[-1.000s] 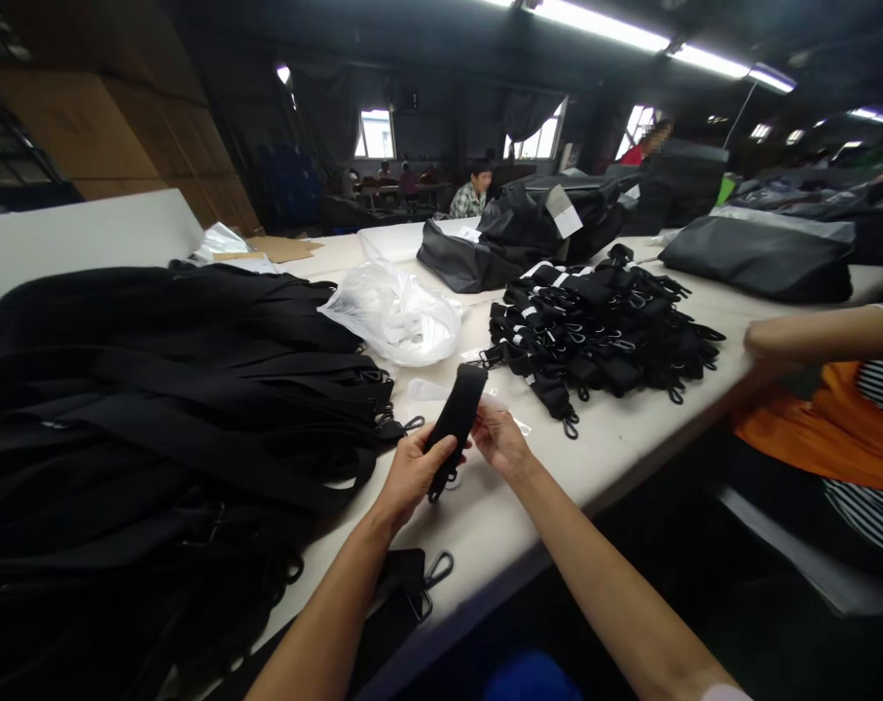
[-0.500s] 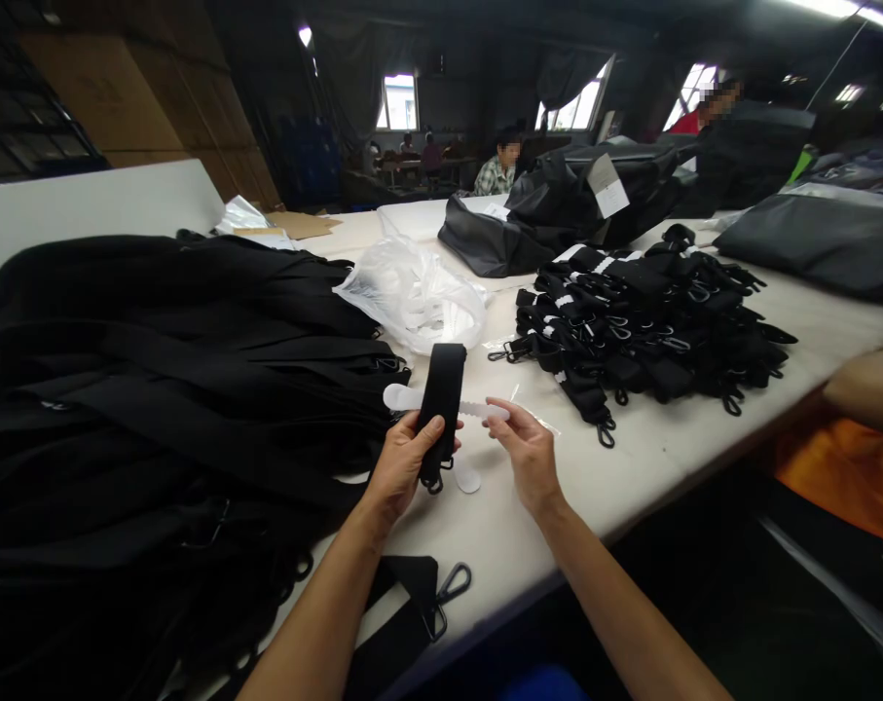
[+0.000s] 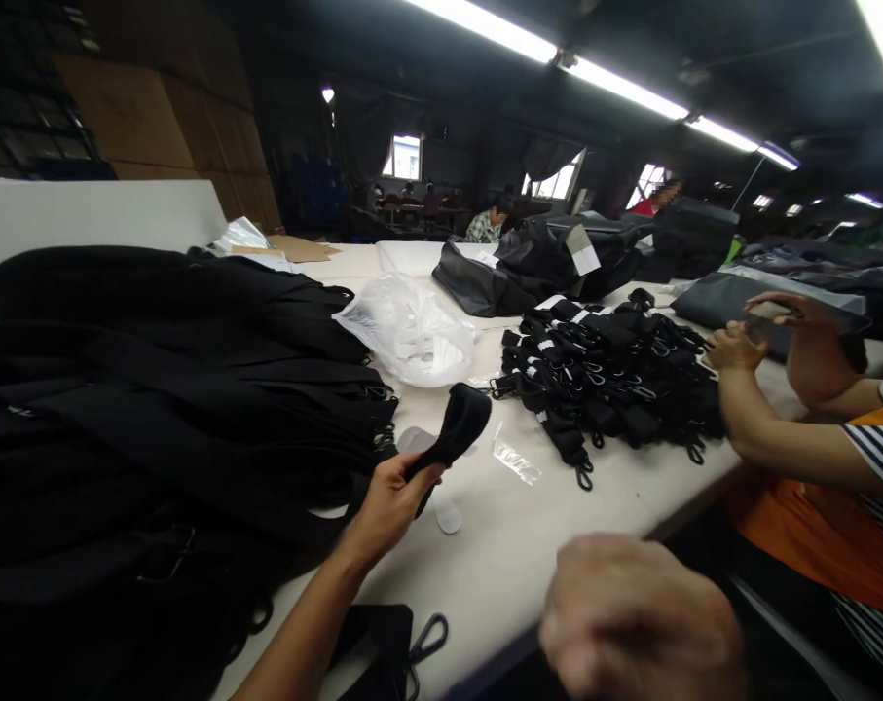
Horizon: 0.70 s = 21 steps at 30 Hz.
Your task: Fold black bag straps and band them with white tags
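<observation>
My left hand (image 3: 383,506) is closed round a folded black webbing strap (image 3: 464,421), whose looped end stands up above the table. A pale, rounded strip end (image 3: 448,513) lies on the table just below that hand, and another pale piece (image 3: 414,440) shows behind the strap. My right hand (image 3: 638,613) is close to the camera, low on the right, its fingers curled but smeared by motion; whether it holds anything is unclear. At the near edge lies another black strap (image 3: 375,633) with a metal snap hook (image 3: 430,638).
Loose black straps (image 3: 156,389) are heaped at left. Bundled straps with hooks (image 3: 608,360) lie right of a white plastic bag (image 3: 412,336). Black bags (image 3: 535,258) stand behind. A co-worker's hands (image 3: 737,343) are over the table at right.
My right hand has left the white strip and swung down right toward the camera. The strap in my left hand has tilted right. The view has shifted, and a co-worker's arms have appeared.
</observation>
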### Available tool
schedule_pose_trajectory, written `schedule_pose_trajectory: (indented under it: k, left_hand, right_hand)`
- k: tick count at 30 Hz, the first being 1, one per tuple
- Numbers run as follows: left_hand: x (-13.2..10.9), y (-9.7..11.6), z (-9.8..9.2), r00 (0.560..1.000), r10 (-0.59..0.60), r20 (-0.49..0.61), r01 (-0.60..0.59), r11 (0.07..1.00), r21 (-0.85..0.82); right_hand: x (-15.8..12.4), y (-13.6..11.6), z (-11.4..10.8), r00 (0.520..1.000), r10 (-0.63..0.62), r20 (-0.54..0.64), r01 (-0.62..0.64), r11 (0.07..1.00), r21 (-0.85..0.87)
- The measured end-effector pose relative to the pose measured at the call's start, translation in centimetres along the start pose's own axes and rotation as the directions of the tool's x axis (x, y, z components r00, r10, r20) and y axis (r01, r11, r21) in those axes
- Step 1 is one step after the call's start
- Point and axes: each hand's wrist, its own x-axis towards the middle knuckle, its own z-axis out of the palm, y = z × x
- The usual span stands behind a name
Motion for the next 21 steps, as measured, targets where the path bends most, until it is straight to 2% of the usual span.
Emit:
schedule_pose_trajectory:
  k: [2, 4, 7, 9, 12, 16, 21]
  left_hand:
    - [-0.2, 0.0, 0.0, 0.994, 0.107, -0.012, -0.103, 0.981, 0.162]
    - [-0.3, 0.3, 0.0, 0.984, 0.181, 0.001, -0.174, 0.945, 0.277]
    - [-0.5, 0.7, -0.2, 0.974, 0.223, 0.046, -0.225, 0.913, 0.341]
    - [-0.6, 1.0, -0.6, 0.970, 0.227, 0.086, -0.243, 0.902, 0.356]
    - [-0.6, 1.2, -1.2, 0.966, 0.221, 0.134, -0.256, 0.889, 0.379]
    - [-0.5, 1.1, -1.6, 0.971, 0.198, 0.137, -0.234, 0.908, 0.348]
    - [-0.3, 1.0, -1.4, 0.977, 0.146, 0.153, -0.178, 0.958, 0.224]
  right_hand:
    - [2.9, 1.8, 1.5, 0.996, -0.026, -0.086, 0.025, 1.000, -0.012]
    - [5.2, 3.5, 2.9, 0.992, -0.077, -0.096, 0.067, 0.993, -0.101]
    - [7.4, 5.5, 4.0, 0.987, -0.135, 0.085, 0.150, 0.967, -0.206]
    - [8.3, 6.2, 4.3, 0.962, -0.139, 0.234, 0.188, 0.961, -0.204]
    - [9.3, 6.6, 4.6, 0.932, -0.098, 0.350, 0.172, 0.967, -0.189]
    - [10.3, 6.8, 5.2, 0.951, 0.001, 0.308, 0.041, 0.990, -0.132]
    - [10.2, 6.7, 5.9, 0.985, 0.093, 0.143, -0.076, 0.990, -0.120]
